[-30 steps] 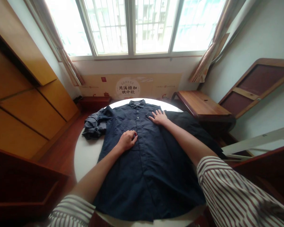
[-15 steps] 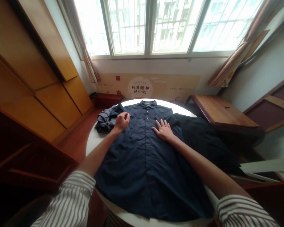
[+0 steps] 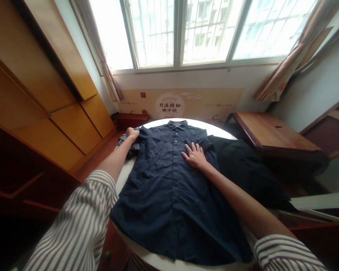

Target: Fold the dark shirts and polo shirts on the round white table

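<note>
A navy button-up shirt lies spread front side up, its collar at the far side and its hem toward me. My left hand is closed on the edge of the shirt's left-side sleeve, fingertips mostly hidden. Flat on the shirt's right chest, near the pocket, rests my right hand with fingers spread. Beneath the shirt is a round white table. A bunched dark grey garment sits at the table's left edge, partly behind my left hand and forearm.
Dark folded cloth lies right of the shirt and hangs past the table's edge. A wooden desk stands at the right. Yellow-brown cabinets line the left wall. Beyond the table are a printed wall banner and a barred window.
My left hand has moved outward to the left, from over the shirt to its sleeve edge, and the sleeve now reaches out flatter. My right hand stays in place.
</note>
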A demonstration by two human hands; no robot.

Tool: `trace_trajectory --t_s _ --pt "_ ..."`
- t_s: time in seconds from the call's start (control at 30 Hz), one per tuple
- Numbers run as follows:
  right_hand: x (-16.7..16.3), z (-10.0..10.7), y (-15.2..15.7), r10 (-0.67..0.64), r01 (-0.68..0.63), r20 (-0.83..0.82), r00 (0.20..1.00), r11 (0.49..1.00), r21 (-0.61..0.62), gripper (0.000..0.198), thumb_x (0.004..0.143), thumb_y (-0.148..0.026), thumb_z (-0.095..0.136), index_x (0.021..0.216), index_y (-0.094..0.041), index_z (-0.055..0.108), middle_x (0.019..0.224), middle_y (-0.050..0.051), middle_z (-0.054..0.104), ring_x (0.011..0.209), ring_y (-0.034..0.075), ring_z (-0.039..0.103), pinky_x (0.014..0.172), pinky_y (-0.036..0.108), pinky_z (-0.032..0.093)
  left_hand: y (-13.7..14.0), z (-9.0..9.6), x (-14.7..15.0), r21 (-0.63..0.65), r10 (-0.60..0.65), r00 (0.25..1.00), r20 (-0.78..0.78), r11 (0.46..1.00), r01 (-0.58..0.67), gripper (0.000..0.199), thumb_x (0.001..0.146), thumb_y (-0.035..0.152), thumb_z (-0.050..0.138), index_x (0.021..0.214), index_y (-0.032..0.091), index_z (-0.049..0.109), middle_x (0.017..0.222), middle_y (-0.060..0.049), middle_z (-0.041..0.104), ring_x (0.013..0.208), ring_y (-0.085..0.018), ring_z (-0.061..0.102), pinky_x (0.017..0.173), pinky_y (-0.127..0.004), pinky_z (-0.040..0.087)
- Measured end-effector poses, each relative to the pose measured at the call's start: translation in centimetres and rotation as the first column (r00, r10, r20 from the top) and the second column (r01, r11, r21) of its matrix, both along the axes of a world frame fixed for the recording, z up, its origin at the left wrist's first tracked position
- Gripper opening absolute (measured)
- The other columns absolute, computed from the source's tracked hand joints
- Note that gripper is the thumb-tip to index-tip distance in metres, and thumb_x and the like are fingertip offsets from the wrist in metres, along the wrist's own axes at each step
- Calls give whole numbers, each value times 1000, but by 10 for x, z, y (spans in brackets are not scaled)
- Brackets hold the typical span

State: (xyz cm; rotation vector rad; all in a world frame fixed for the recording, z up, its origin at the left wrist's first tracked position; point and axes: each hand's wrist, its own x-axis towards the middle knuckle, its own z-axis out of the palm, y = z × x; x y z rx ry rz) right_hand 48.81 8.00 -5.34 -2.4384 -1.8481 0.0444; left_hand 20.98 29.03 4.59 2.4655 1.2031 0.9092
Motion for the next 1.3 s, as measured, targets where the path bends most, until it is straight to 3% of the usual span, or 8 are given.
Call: trace_trajectory --t_s 0.13,0.33,0.47,0.7,0.93,1.07,1.2,1.3 --pt "0 0 0 2 -2 -5 1000 1000 -3 73 99 -63 25 159 -20 28 165 18 18 151 38 16 119 52 16 -2 -4 19 64 21 1000 -17 998 -20 22 91 1 45 105 4 61 105 -11 65 102 -16 57 97 -31 42" --pt "-1 1 0 2 -2 -8 1000 1000 0 73 99 -62 26 158 -20 29 165 17 19 150 38 16 120 52 14 -27 -55 35 -32 -310 917 -250 950 312 27 84 29 67 110 21 70 108 -4 65 100 -17 64 94 -27 50" --pt "-1 1 0 7 -7 -7 1000 1000 4 73 99 -62 25 158 -19 30 164 18 19 150 38 17 119 53 15 -20 -73 44 -29 -232 915 -330 971 236 37 99 30 38 114 17 70 115 -10 66 111 -21 62 103 -32 46" --pt "-2 1 -3 4 -4 -8 1000 1000 2 72 99 -62 27 158 -20 30 164 17 20 150 38 16 119 52 15 -2 -80 53 -107 -133 835 -533 990 89 59 98 52 41 151 26 41 161 -12 31 148 -36 25 114 -69 17" --pt "-5 13 -5 12 -12 -17 1000 1000 -8 69 101 -58 30 157 -18 32 164 18 20 150 39 18 119 53 18 -38 -74 51 -1 -105 850 -517 993 122 49 101 40 40 147 23 47 158 -12 38 148 -34 27 117 -67 11" --pt "-10 38 -47 247 -245 -41 968 968 52 65 97 -41 50 152 -7 40 154 23 39 144 34 36 118 45 30 -106 -57 6 78 -301 902 -310 937 339 39 99 32 46 135 22 58 145 -12 53 137 -26 46 117 -50 33" --pt "-23 60 -149 613 -577 -112 782 780 241 38 98 -31 49 132 -18 62 131 15 63 121 25 60 105 39 49 -190 -53 -88 12 -481 843 -241 867 498 30 99 29 48 122 29 67 122 -7 67 114 -20 63 104 -38 50" --pt "-33 62 -232 683 -644 -118 721 723 249 30 98 -31 51 121 -23 68 118 12 70 106 23 67 92 37 57 -239 -62 -159 -62 -460 846 -270 885 461 28 96 31 54 118 34 70 115 -6 71 107 -21 66 98 -38 55"
